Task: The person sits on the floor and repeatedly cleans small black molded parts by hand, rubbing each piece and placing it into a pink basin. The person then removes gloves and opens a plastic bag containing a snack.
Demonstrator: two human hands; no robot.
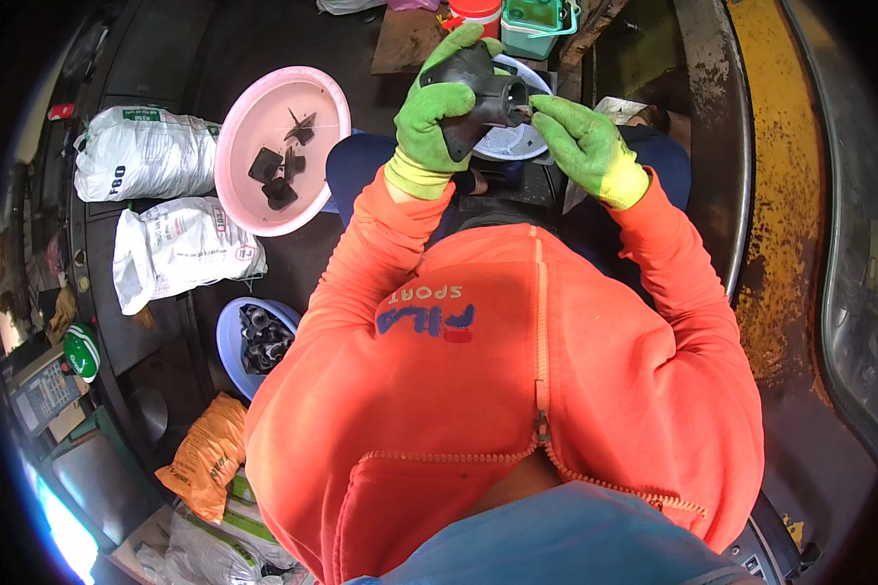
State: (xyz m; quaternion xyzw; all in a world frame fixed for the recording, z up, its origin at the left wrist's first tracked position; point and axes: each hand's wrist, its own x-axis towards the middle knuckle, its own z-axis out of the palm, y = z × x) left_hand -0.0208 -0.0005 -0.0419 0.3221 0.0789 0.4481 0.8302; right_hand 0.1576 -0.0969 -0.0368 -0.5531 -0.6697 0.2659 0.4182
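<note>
In front of me my left hand (pixel 423 122), in a green work glove, wraps round a black moulded plastic part (pixel 480 90) with a round open end facing right. My right hand (pixel 578 146), gloved the same way, has its thumb and fingertips pinched together at that open end. Whatever lies between those fingertips is too small to make out. Below the part, partly hidden by it and my hands, stands a light blue plastic basket (pixel 515 146). To the left, a pink basin (pixel 234 146) holds several black plastic pieces (pixel 280 193).
White sacks (pixel 146 154) lie left of the pink basin. A blue basin (pixel 228 341) full of dark parts stands nearer, above an orange bag (pixel 208 458). Far ahead are a red-lidded tub (pixel 475 10) and a green basket (pixel 532 39). A rusty yellow machine frame (pixel 766 214) runs along my right.
</note>
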